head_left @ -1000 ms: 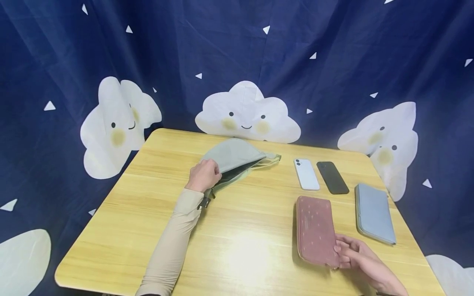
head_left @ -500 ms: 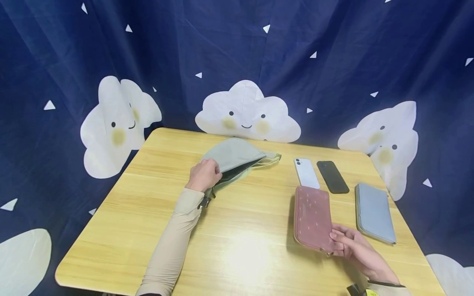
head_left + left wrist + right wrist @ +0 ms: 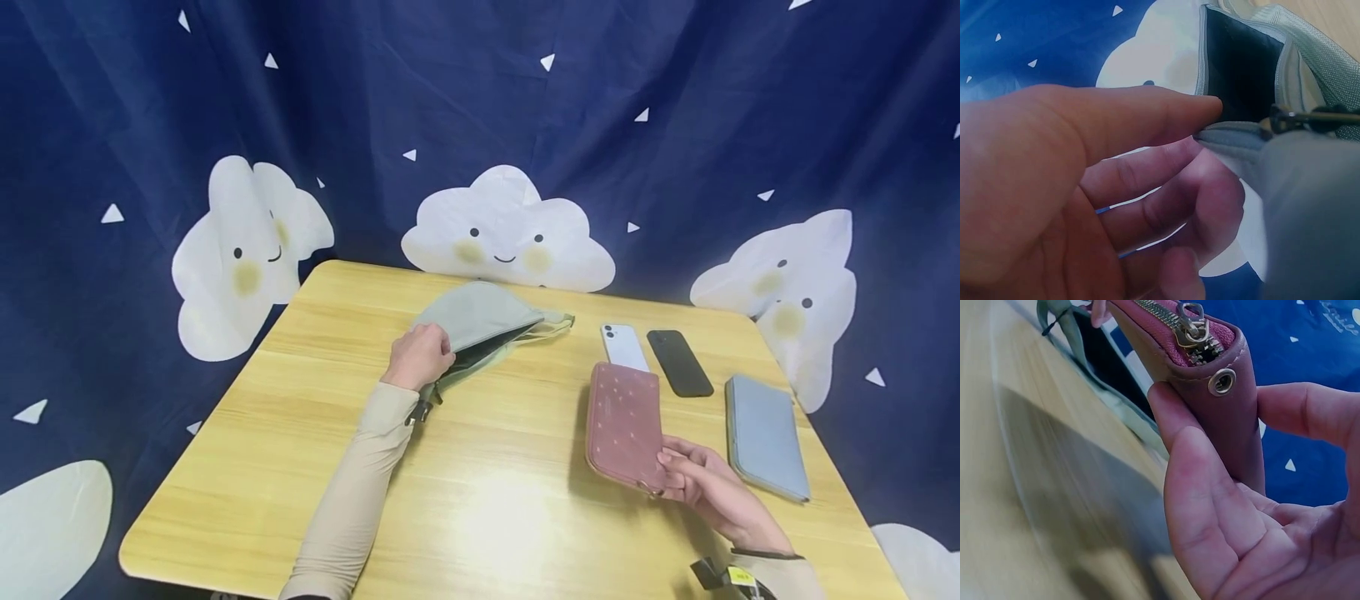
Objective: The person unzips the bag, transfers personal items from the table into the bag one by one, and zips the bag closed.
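A pale grey-green waist bag [image 3: 480, 311] lies toward the back of the table, its zipped mouth gaping. My left hand [image 3: 420, 357] pinches the near left end of that mouth between thumb and fingers; in the left wrist view the dark lining [image 3: 1241, 65] shows past the thumb. At the right, my right hand [image 3: 705, 483] grips a dusty-pink zip wallet [image 3: 624, 425] by its lower right edge, thumb on one face and fingers on the other. The wallet is tilted above the table, with its shadow below. Its zip pull [image 3: 1192, 325] and metal eyelet [image 3: 1222, 382] face the right wrist camera.
Behind the wallet, partly covered by it, lies a white phone [image 3: 624, 346]; a black phone [image 3: 680, 363] is beside it. A light blue zip wallet [image 3: 768, 437] lies near the right edge of the wooden table [image 3: 262, 467]. A blue cloud-print curtain [image 3: 360, 100] hangs behind.
My right hand has carried the pink wallet away from me and slightly left, so it now overlaps the white phone in the head view. My left hand keeps its hold on the bag.
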Demonstrator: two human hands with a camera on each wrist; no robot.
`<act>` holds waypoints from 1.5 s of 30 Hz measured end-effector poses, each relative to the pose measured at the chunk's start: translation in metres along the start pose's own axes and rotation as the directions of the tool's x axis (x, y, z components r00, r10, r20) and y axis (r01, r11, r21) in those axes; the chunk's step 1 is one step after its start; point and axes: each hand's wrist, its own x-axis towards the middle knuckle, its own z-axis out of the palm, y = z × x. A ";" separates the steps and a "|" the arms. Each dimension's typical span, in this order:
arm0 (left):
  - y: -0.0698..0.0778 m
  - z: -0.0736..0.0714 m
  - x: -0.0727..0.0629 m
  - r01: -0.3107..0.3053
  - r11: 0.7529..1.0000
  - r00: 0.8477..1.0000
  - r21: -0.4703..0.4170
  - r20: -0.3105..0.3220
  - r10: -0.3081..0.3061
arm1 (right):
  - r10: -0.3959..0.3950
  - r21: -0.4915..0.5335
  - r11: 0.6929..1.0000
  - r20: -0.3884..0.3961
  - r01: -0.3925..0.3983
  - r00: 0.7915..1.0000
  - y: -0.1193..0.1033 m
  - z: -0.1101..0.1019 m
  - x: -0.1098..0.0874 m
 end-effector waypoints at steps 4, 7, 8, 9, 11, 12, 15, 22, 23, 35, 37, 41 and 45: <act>0.002 0.000 0.001 0.000 1.000 1.000 0.006 -0.005 0.000 | -0.002 -0.003 1.000 0.001 0.002 1.000 -0.001 0.002 0.006; 0.002 -0.001 0.002 -0.004 1.000 1.000 0.004 -0.005 0.004 | -0.009 -0.002 1.000 0.005 0.009 1.000 -0.002 0.004 0.010; 0.003 -0.002 0.002 -0.006 1.000 1.000 0.003 -0.006 0.006 | -0.014 -0.003 1.000 0.007 0.014 1.000 -0.003 0.004 0.011; 0.003 -0.002 0.002 -0.006 1.000 1.000 0.003 -0.005 0.006 | -0.022 0.001 1.000 0.015 0.022 1.000 -0.003 0.004 0.012; 0.003 -0.003 0.002 -0.006 1.000 1.000 0.001 -0.001 0.006 | -0.025 -0.001 1.000 0.010 0.025 1.000 -0.004 0.005 0.014; 0.003 -0.003 0.002 -0.006 1.000 1.000 0.002 0.002 0.006 | -0.030 0.000 1.000 0.010 0.030 1.000 -0.005 0.005 0.015; 0.002 -0.002 0.001 -0.006 1.000 1.000 0.005 0.006 0.006 | -0.039 -0.003 0.999 0.007 0.039 0.999 -0.007 0.006 0.018; 0.001 -0.001 0.002 -0.013 1.000 1.000 0.005 0.000 0.013 | -0.031 -0.046 0.999 -0.040 0.029 0.999 -0.014 0.011 0.026; 0.001 -0.001 0.002 -0.015 1.000 1.000 0.004 0.001 0.015 | -0.031 -0.053 0.998 -0.045 0.028 0.999 -0.015 0.012 0.027; 0.003 0.003 0.002 -0.016 1.000 1.000 0.007 0.011 0.016 | -0.049 -0.015 0.999 0.009 0.049 0.999 -0.021 0.017 0.050; 0.003 0.003 0.002 -0.015 1.000 1.000 0.006 0.007 0.015 | -0.043 -0.012 0.999 0.008 0.043 0.999 -0.021 0.018 0.054; 0.004 0.003 0.002 -0.020 1.000 1.000 0.007 0.002 0.019 | -0.034 -0.020 0.999 -0.001 0.034 0.999 -0.022 0.022 0.061; 0.004 0.004 0.001 -0.021 1.000 1.000 0.005 0.006 0.021 | -0.031 -0.016 0.999 -0.002 0.031 1.000 -0.021 0.026 0.067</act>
